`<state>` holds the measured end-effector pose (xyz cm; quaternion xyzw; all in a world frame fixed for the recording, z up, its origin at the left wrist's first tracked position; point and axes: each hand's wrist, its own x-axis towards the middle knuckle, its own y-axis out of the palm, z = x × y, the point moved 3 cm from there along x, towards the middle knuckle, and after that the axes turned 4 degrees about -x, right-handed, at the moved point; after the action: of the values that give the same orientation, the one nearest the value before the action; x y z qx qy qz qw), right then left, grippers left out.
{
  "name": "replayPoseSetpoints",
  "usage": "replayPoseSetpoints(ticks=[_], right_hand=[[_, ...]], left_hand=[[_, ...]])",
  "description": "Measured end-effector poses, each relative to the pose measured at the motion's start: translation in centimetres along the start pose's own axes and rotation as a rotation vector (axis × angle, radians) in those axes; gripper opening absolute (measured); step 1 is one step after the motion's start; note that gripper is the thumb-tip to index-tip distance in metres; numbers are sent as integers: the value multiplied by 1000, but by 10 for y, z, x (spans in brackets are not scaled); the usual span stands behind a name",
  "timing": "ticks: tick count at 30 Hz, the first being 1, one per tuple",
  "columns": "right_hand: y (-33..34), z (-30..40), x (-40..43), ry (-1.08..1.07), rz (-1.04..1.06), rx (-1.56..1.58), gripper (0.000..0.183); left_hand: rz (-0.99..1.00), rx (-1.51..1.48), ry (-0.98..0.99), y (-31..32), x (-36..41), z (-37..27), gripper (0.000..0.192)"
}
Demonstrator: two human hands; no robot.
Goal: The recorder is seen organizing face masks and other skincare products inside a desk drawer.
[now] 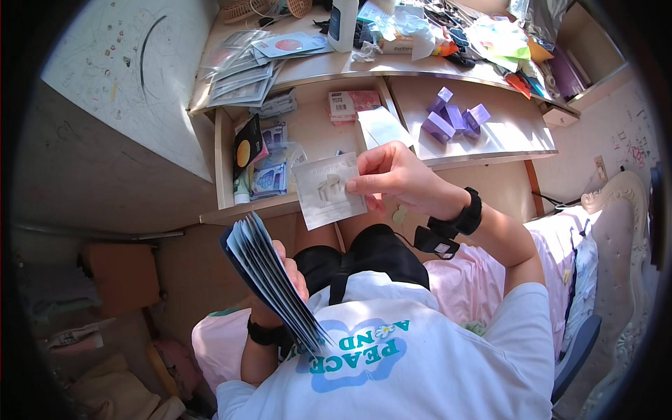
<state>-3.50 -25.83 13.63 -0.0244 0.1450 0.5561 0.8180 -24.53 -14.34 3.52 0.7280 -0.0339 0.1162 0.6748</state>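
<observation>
A small square white sachet (329, 191), with writing and a pale picture on it, is pinched by its edge between the thumb and fingers of my right hand (391, 176). It hangs over the front edge of a pulled-out drawer (315, 115). Lower down, my left hand (293, 273) grips a thick stack of flat blue packets (268, 283), seen edge-on and fanned slightly at the top. That stack leans against my shirt. Inside the drawer lie a black packet (249, 144), blue-and-white packets (269, 180), pink-and-white boxes (352, 103) and an open white box (383, 127).
Several purple boxes (454, 116) sit in the right-hand drawer (504, 142). Flat packets (244, 79) are piled on the desk top (315, 65), beside a white bottle (344, 26) and mixed clutter (420, 31). A wall (131, 94) stands close on the left.
</observation>
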Motion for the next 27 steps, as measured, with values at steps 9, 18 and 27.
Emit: replayPoseSetpoints(ticks=[9,18,27], right_hand=[[1,0,1,17,1,3,19],[4,0,1,37,3,-20,19],[3,-13,2,100,9,-43,23]], left_hand=[[46,-29,-4,-1,0,0,39],[-11,-26,-3,-1,-4,0,35],[7,-47,15,-11,-4,-1,38]])
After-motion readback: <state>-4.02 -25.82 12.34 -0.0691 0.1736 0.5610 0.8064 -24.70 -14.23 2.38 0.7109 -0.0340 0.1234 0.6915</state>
